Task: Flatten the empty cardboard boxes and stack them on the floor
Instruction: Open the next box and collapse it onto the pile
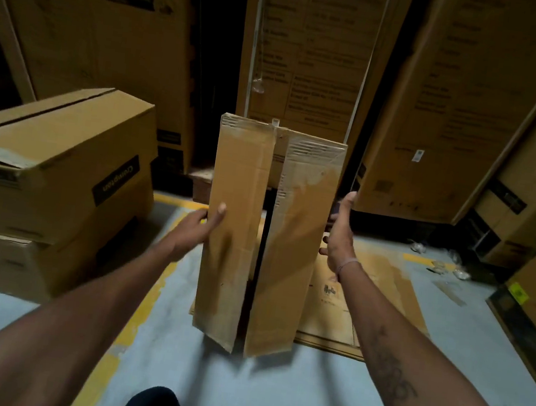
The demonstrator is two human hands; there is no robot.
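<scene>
Your left hand (203, 225) is pinching the upright box (267, 236) at its left edge, right hand (340, 235) spread against its right side, steadying it above the flattened stack (365, 302).

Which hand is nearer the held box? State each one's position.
Left. The left hand grips the box at its left edge; the right hand is open just off its right edge.

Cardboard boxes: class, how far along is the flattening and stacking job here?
Done: flattened cardboard already lies on the floor. In hand: a narrow box, flaps open, held by the left hand with the right hand beside it. Left: two stacked boxes not yet flattened.
</scene>
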